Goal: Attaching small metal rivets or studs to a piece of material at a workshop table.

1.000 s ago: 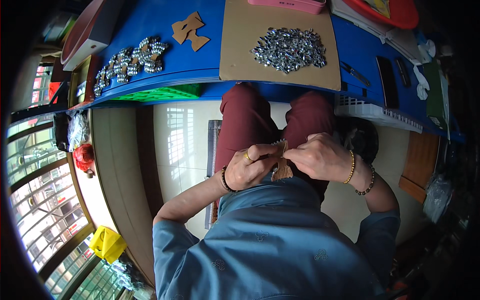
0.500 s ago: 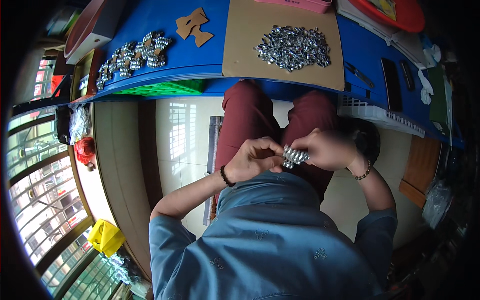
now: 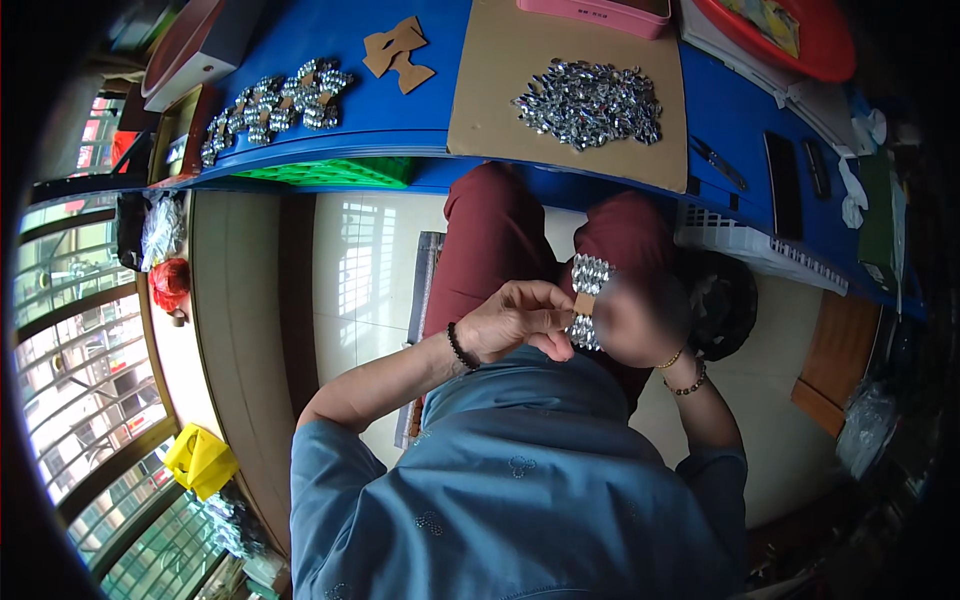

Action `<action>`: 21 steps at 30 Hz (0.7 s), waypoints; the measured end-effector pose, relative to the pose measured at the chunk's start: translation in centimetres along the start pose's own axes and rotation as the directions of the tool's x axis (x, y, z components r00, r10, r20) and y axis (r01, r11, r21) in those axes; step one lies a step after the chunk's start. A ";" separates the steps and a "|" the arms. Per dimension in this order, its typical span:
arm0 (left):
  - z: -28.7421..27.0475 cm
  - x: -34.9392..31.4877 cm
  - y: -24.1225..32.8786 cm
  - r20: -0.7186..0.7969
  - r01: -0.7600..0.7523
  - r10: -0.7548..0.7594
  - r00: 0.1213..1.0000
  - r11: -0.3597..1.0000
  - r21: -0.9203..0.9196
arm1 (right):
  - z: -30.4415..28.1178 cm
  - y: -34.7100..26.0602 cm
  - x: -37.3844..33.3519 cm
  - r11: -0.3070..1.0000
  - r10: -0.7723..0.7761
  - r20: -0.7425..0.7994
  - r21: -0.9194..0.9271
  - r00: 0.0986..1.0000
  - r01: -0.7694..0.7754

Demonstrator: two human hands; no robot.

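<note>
Above my lap, my left hand (image 3: pixel 520 318) pinches the edge of a small brown card wrapped with rows of shiny silver beads (image 3: pixel 592 272). The beads cover the card above and below its bare brown middle. My right hand (image 3: pixel 640 315) is a blur close against the card's right side, its fingers smeared; whether it grips the card I cannot tell. On the blue table (image 3: pixel 420 115), several more bead-wrapped cards (image 3: pixel 275 108) lie in a cluster at the left. Plain brown bow-shaped cards (image 3: pixel 400 55) rest beside them. A heap of loose silver beads (image 3: pixel 590 105) sits on a cardboard sheet (image 3: pixel 485 110).
A pink tray (image 3: pixel 600 14) and a red basin (image 3: pixel 800 40) stand at the far edge. A pen-like tool (image 3: pixel 720 165) and a dark phone-like slab (image 3: pixel 783 185) lie at the right. Beneath the table are a green crate (image 3: pixel 330 172) and a white basket (image 3: pixel 760 240).
The bead-wrapped card has turned from slanted to upright, showing its brown middle. My right hand has shifted slightly left and down, while my left hand keeps its pinch.
</note>
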State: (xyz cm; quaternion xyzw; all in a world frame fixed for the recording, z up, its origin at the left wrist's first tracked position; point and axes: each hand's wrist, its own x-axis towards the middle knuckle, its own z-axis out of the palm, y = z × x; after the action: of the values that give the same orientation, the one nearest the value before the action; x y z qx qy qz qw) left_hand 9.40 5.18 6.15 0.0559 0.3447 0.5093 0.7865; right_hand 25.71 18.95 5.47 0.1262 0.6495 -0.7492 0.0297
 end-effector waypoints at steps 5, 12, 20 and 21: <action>0.6 0.1 0.4 -0.132 -0.084 0.100 0.986 0.989 0.125 | 0.9 -1.1 -0.2 0.989 0.005 -0.100 0.151 0.995 0.010; 0.3 0.7 -0.5 -0.261 -0.184 0.226 0.938 0.967 0.176 | 1.1 -4.4 0.2 0.653 -0.474 -0.252 -0.743 0.844 0.145; -0.3 1.5 -1.4 -0.283 -0.269 0.319 0.905 0.942 0.200 | 2.6 -4.6 2.0 0.652 -0.643 -0.195 -0.648 0.741 0.395; -0.5 1.4 -1.4 -0.307 -0.277 0.332 0.892 0.938 0.209 | 2.6 -5.1 1.7 0.652 -0.643 -0.197 -0.648 0.741 0.394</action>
State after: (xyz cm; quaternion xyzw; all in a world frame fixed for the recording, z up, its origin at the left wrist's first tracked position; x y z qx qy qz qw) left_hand 10.50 5.58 4.49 0.0840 0.5007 0.5994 0.6189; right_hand 22.64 17.36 10.36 0.0694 0.8400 -0.4521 -0.2918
